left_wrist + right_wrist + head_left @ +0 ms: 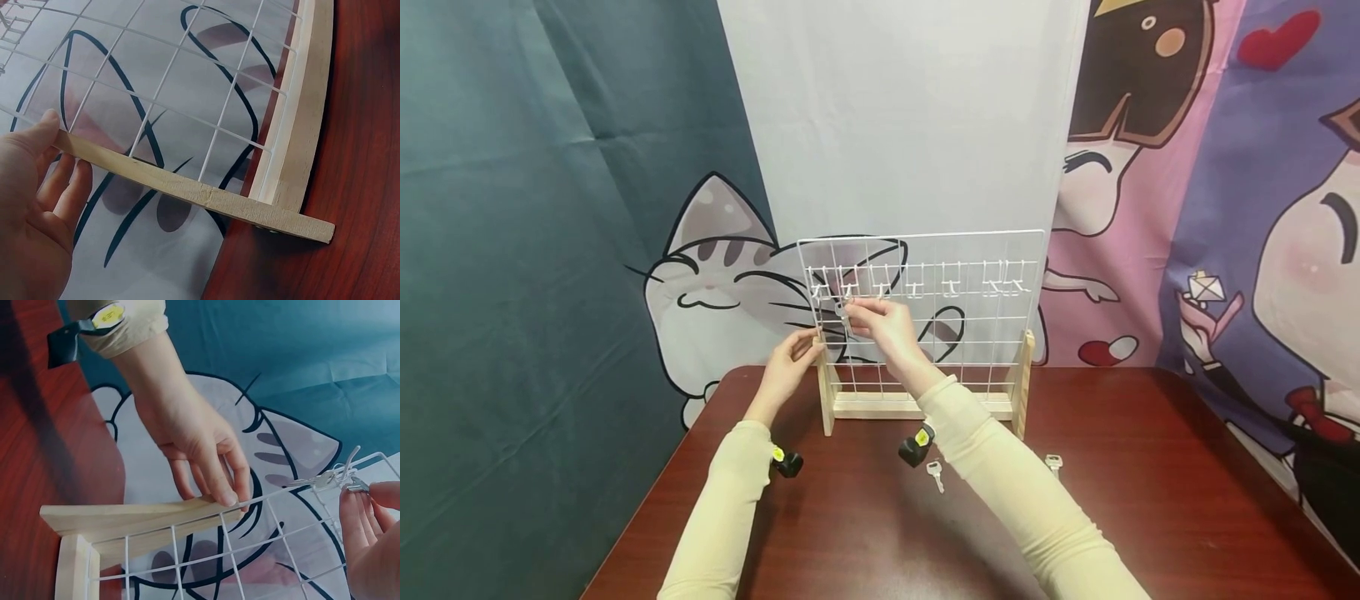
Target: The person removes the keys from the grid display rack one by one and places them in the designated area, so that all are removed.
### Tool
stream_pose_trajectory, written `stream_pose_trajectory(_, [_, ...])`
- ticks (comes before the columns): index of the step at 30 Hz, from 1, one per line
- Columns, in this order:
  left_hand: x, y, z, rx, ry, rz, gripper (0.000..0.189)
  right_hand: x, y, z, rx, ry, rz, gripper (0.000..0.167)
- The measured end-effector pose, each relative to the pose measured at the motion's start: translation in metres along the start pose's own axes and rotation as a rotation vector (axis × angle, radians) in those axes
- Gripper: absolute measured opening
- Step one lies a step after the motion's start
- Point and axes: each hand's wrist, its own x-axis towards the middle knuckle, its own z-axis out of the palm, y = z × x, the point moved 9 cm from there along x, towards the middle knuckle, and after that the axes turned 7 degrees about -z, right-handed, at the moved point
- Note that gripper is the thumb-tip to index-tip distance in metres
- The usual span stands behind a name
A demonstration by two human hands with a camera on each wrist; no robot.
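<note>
A white wire grid rack (973, 319) stands upright on a wooden base, with a row of white hooks (951, 287) across its upper part. My left hand (790, 362) pinches the top of the rack's left wooden post (194, 187) between thumb and fingers. In front of the hooks near the rack's left side is my right hand (883, 327), with a small metal key (357, 485) pinched between thumb and fingertips. That key's head shows at a hook's tip in the right wrist view; whether the hook passes through its hole I cannot tell.
Two loose keys lie on the reddish-brown table (1120, 500): one key (936, 475) in front of the rack, another key (1054, 463) farther right, partly behind the right sleeve. Behind the table hangs a printed cartoon cloth (715, 283).
</note>
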Motion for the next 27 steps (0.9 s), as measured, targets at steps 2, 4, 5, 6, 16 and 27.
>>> stream_pose_trajectory(2, [0.001, -0.002, 0.000, -0.007, 0.002, -0.002, 0.042, -0.001, -0.003, 0.000, 0.012, -0.005, 0.002, 0.029])
stream_pose_trajectory(4, [0.001, -0.001, 0.000, -0.005, 0.003, -0.004, 0.042, -0.003, -0.005, 0.000, 0.018, -0.012, 0.004, 0.027])
stream_pose_trajectory(5, [-0.002, 0.004, 0.001, -0.001, -0.002, -0.008, 0.041, -0.004, -0.006, 0.000, 0.017, -0.016, 0.004, 0.027])
stream_pose_trajectory(6, [-0.005, 0.010, 0.001, 0.003, -0.008, -0.011, 0.041, -0.006, -0.006, 0.000, 0.016, -0.021, 0.003, 0.026])
stream_pose_trajectory(16, [0.007, -0.008, 0.002, 0.009, -0.001, -0.009, 0.040, -0.021, 0.000, -0.012, -0.027, -0.055, 0.051, 0.024])
stream_pose_trajectory(27, [0.008, -0.018, -0.001, 0.024, 0.029, 0.008, 0.040, -0.036, 0.019, -0.052, -0.346, -0.111, 0.072, 0.016])
